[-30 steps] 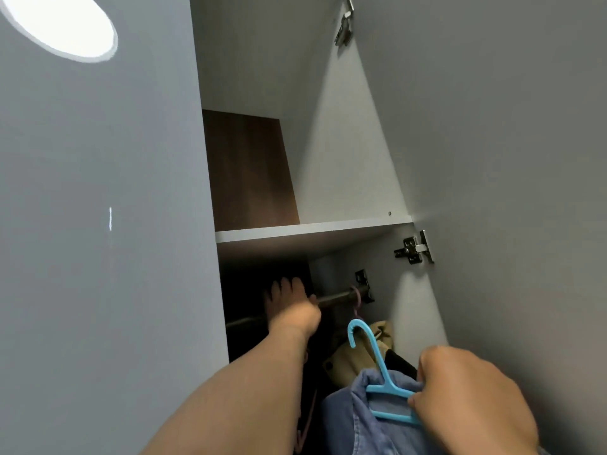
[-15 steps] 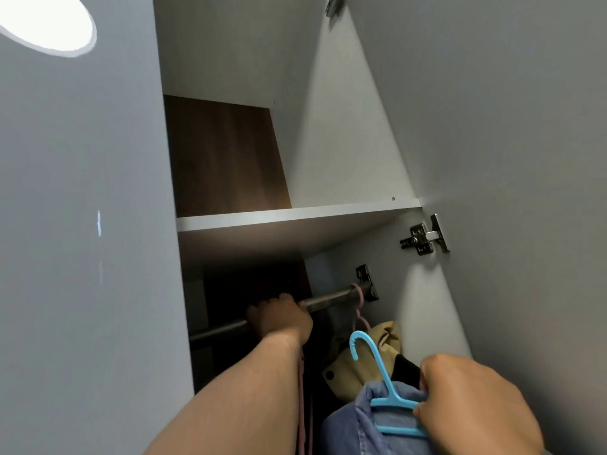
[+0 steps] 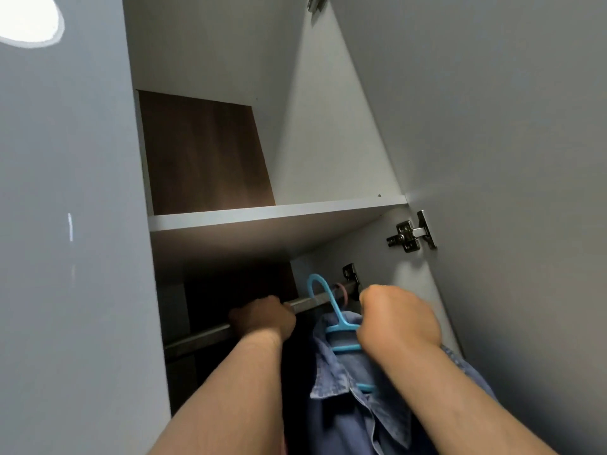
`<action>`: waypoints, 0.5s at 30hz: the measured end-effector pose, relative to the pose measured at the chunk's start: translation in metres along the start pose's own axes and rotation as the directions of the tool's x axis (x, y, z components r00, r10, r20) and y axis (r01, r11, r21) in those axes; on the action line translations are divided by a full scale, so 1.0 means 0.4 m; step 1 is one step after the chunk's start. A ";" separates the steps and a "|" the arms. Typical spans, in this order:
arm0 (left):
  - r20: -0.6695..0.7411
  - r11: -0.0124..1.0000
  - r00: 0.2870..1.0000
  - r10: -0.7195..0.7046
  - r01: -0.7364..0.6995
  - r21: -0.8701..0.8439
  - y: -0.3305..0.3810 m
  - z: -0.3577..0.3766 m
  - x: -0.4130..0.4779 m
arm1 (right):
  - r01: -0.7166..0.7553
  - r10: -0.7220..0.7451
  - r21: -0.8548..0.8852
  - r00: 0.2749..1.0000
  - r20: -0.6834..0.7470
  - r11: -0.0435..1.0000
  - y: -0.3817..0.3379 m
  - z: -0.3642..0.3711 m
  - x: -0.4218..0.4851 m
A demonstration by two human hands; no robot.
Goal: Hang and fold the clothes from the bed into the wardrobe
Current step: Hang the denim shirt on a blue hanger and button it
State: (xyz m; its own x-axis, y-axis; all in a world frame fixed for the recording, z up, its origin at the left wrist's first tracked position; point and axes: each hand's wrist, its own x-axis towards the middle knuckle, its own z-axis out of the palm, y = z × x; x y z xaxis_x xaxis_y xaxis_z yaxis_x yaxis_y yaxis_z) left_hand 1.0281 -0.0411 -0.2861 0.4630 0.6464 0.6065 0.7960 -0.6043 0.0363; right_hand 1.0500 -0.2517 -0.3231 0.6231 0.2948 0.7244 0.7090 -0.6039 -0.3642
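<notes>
Your right grip [image 3: 399, 320] clasps the stiff blue hanger [image 3: 340, 321] below its hook, soft denim shirt [image 3: 345, 382] draping; left grip [image 3: 262, 318] wraps the rail [image 3: 203, 336].

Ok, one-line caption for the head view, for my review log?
Left hand grips the wardrobe rail; right hand holds a blue hanger with a denim shirt up at it.

Item, wardrobe interior: at 6 o'clock our left hand [image 3: 262, 318] grips the rail [image 3: 308, 302]; at 5 o'clock our right hand [image 3: 399, 318] holds a blue hanger [image 3: 341, 326] bearing a denim shirt [image 3: 354, 405]; hinge [image 3: 410, 236] at 3 o'clock.
</notes>
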 end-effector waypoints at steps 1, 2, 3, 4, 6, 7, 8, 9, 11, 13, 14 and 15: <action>0.007 1.000 1.000 0.000 0.000 -0.002 -0.001 0.003 0.002 | -0.001 0.001 0.005 1.000 -0.001 1.000 -0.006 0.015 0.014; 0.012 1.000 1.000 0.004 -0.004 0.001 -0.003 0.005 0.003 | -0.001 0.001 0.009 1.000 0.002 1.000 -0.011 0.030 0.027; 0.007 1.000 1.000 0.010 -0.010 0.006 -0.005 0.007 0.003 | 0.000 0.000 0.012 1.000 0.008 1.000 -0.015 0.042 0.041; -0.009 1.000 1.000 0.024 -0.024 0.020 -0.005 0.009 0.004 | -0.004 0.003 0.016 1.000 0.016 1.000 -0.016 0.053 0.056; -0.037 0.998 0.998 0.042 -0.040 0.043 -0.006 0.019 0.009 | -0.012 0.011 0.014 0.999 0.031 1.000 -0.012 0.075 0.085; -0.044 0.998 0.998 0.041 -0.039 0.042 -0.007 0.023 0.012 | -0.015 0.014 0.010 0.999 0.037 1.000 -0.011 0.086 0.098; -0.047 0.999 0.998 0.033 -0.031 0.039 -0.007 0.027 0.013 | -0.013 0.013 0.000 0.999 0.046 1.000 -0.009 0.100 0.109; -0.049 0.999 0.998 0.025 -0.023 0.042 -0.007 0.028 0.013 | -0.013 0.014 -0.012 0.998 0.060 1.000 -0.008 0.116 0.117; -0.067 0.998 0.998 0.015 -0.011 0.058 -0.002 0.033 0.010 | -0.018 0.022 -0.045 0.995 0.100 0.999 -0.012 0.155 0.127; -0.083 0.999 0.996 0.009 -0.004 0.053 0.002 0.034 0.008 | -0.003 0.012 -0.061 0.989 0.149 0.998 -0.023 0.199 0.134; -0.087 0.999 0.996 0.009 -0.005 0.047 0.001 0.032 0.007 | 0.010 0.001 -0.066 0.985 0.173 0.998 -0.029 0.217 0.138; -0.091 0.999 0.996 0.013 -0.009 0.049 -0.001 0.032 0.009 | 0.020 -0.006 -0.072 0.982 0.190 0.997 -0.032 0.233 0.140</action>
State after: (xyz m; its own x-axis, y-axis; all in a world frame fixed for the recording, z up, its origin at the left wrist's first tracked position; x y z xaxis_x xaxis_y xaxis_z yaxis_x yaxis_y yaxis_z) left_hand 1.0344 -0.0327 -0.2942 0.4361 0.5934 0.6765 0.8100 -0.5864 -0.0079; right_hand 1.1065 -0.1583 -0.3324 0.6701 0.4340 0.6022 0.6959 -0.6496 -0.3062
